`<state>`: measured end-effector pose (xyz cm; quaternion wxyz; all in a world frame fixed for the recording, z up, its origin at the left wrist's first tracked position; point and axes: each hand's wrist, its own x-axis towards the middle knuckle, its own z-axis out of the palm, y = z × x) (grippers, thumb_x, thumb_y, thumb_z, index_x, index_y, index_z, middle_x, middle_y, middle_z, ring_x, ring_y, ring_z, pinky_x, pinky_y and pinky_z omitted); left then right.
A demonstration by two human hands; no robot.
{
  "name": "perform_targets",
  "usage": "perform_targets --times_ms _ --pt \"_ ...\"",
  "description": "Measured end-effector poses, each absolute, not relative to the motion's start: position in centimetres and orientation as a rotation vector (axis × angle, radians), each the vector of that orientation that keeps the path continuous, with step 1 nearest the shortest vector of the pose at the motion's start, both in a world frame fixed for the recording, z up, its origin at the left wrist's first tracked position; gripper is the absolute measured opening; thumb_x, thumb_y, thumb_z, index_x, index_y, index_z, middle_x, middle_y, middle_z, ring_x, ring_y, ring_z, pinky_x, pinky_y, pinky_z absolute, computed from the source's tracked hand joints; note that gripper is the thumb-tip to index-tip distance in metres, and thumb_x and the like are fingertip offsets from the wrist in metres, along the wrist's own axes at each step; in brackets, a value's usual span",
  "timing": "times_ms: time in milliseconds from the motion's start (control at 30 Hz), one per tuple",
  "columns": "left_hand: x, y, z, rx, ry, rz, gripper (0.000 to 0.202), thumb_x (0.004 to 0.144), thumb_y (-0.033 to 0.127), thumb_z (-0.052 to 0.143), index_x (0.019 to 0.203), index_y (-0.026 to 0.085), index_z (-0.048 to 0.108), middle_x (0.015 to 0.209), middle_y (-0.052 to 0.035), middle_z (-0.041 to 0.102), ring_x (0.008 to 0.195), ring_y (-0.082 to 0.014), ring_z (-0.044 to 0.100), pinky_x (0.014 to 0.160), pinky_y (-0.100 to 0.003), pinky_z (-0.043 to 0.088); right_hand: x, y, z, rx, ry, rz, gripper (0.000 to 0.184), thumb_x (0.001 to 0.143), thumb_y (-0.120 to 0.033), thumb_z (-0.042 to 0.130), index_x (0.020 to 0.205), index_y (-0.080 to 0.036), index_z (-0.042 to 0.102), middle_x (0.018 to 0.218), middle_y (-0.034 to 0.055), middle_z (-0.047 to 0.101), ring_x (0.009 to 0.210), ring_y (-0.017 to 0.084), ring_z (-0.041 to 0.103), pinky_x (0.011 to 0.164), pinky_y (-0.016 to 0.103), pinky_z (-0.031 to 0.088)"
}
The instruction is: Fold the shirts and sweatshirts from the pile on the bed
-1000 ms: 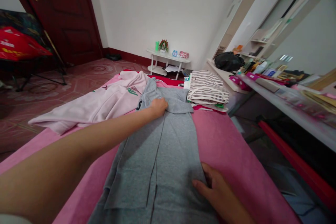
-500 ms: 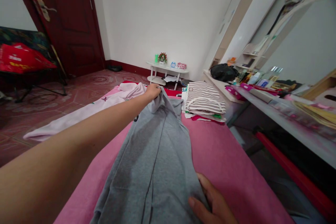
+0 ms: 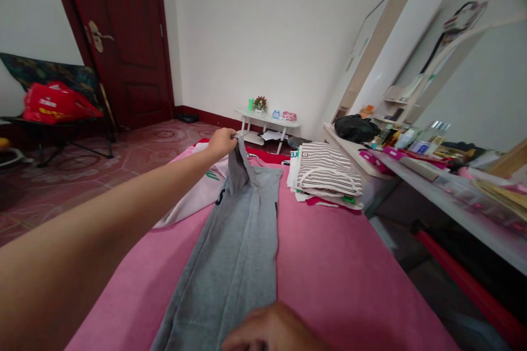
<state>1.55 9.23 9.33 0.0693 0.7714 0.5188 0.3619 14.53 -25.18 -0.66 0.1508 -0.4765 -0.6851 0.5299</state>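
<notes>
A grey garment (image 3: pixel 239 241) lies stretched lengthwise on the pink bed cover (image 3: pixel 329 263). My left hand (image 3: pixel 221 142) is closed on the garment's far end and holds it lifted off the bed. My right hand (image 3: pixel 272 334) is at the bottom edge, closed on the near end of the grey garment; only its back shows. A pale pink garment (image 3: pixel 197 197) lies under and to the left of the grey one.
A folded pile topped by a striped garment (image 3: pixel 327 167) sits on the bed's far right. A cluttered shelf (image 3: pixel 432 175) runs along the right. A small white table (image 3: pixel 267 120) stands by the far wall, a dark red door (image 3: pixel 123 38) and a chair with a red bag (image 3: pixel 53 107) at left.
My left hand has lifted the grey garment's far end up and away, pulling it narrow and taut. My right hand has slid towards me, down to the frame's edge. The view has tilted up.
</notes>
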Motion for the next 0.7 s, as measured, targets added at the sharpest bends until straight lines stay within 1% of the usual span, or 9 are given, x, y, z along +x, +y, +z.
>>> perform_targets --times_ms 33,100,167,233,300,400,500,600,700 --pt "1.0 9.0 9.1 2.358 1.562 1.069 0.034 0.075 0.017 0.05 0.1 0.019 0.072 0.101 -0.0074 0.072 0.098 -0.0227 0.064 0.084 -0.027 0.046 15.1 -23.8 0.1 -1.375 -1.911 1.416 0.028 0.076 -0.04 0.063 0.097 -0.023 0.073 0.077 -0.0014 0.069 0.067 0.012 0.06 0.058 0.019 0.042" --pt "0.1 8.5 8.5 2.421 1.57 1.029 0.034 0.076 0.017 0.049 0.1 0.02 0.072 0.102 -0.0068 0.072 0.098 -0.0226 0.063 0.084 -0.026 0.046 16.7 -19.8 1.2 -1.466 -1.759 1.05 0.027 0.078 -0.034 0.059 0.096 -0.018 0.072 0.078 0.0011 0.07 0.071 0.015 0.062 0.064 0.022 0.045" --pt "-0.5 8.2 8.1 2.464 1.596 0.991 0.032 0.078 0.019 0.048 0.099 0.021 0.072 0.101 -0.0068 0.072 0.098 -0.0227 0.064 0.082 -0.026 0.046 18.4 -14.8 1.6 -1.503 -1.657 0.671 0.027 0.078 -0.028 0.055 0.096 -0.016 0.07 0.092 0.0058 0.071 0.084 0.019 0.064 0.078 0.028 0.048" --pt "-1.0 8.1 7.8 2.496 1.624 0.952 0.03 0.079 0.021 0.048 0.097 0.021 0.072 0.098 -0.0065 0.073 0.095 -0.0225 0.065 0.079 -0.025 0.047 19.7 -9.5 1.0 -1.533 -1.595 0.421 0.036 0.081 -0.027 0.048 0.109 -0.014 0.066 0.11 0.0106 0.068 0.099 0.021 0.062 0.09 0.033 0.046" --pt "-1.3 8.0 7.6 2.533 1.634 0.911 0.029 0.08 0.024 0.047 0.096 0.023 0.072 0.097 -0.0057 0.073 0.094 -0.0218 0.065 0.077 -0.025 0.047 20.6 -5.1 -0.4 -1.601 -1.616 0.251 0.046 0.086 -0.026 0.04 0.127 -0.01 0.055 0.129 0.0139 0.058 0.117 0.021 0.053 0.101 0.035 0.038" --pt "-1.8 7.8 7.5 2.608 1.621 0.83 0.026 0.081 0.026 0.049 0.094 0.024 0.071 0.096 -0.0044 0.073 0.093 -0.0208 0.065 0.075 -0.024 0.046 21.0 -1.4 -3.2 -1.806 -1.836 0.157 0.054 0.092 -0.03 0.033 0.143 -0.012 0.036 0.148 0.0107 0.037 0.137 0.021 0.032 0.111 0.04 0.024" --pt "-2.5 7.6 7.7 2.689 1.607 0.72 0.023 0.078 0.029 0.054 0.095 0.025 0.071 0.094 -0.0029 0.073 0.091 -0.0202 0.065 0.072 -0.023 0.045 20.9 -0.5 -5.6 -2.04 -2.012 0.129 0.055 0.095 -0.041 0.028 0.146 -0.02 0.029 0.154 0.0037 0.023 0.143 0.024 0.015 0.113 0.051 0.014" --pt "-3.7 7.5 8.2 2.786 1.574 0.585 0.027 0.073 0.034 0.063 0.099 0.028 0.069 0.094 -0.002 0.072 0.09 -0.0213 0.064 0.071 -0.025 0.045 20.8 -0.6 -6.4 -2.143 -2.032 0.088 0.057 0.096 -0.047 0.02 0.148 -0.024 0.024 0.156 0.0003 0.016 0.143 0.023 0.01 0.112 0.054 0.013" --pt "-5.3 7.9 8.9 2.871 1.552 0.439 0.028 0.068 0.026 0.067 0.096 0.03 0.07 0.095 -0.0021 0.07 0.091 -0.0229 0.063 0.074 -0.027 0.045 20.8 -0.6 -6.3 -2.183 -2.031 0.09 0.059 0.096 -0.05 0.016 0.149 -0.024 0.022 0.157 -0.0008 0.013 0.144 0.022 0.009 0.112 0.053 0.013"
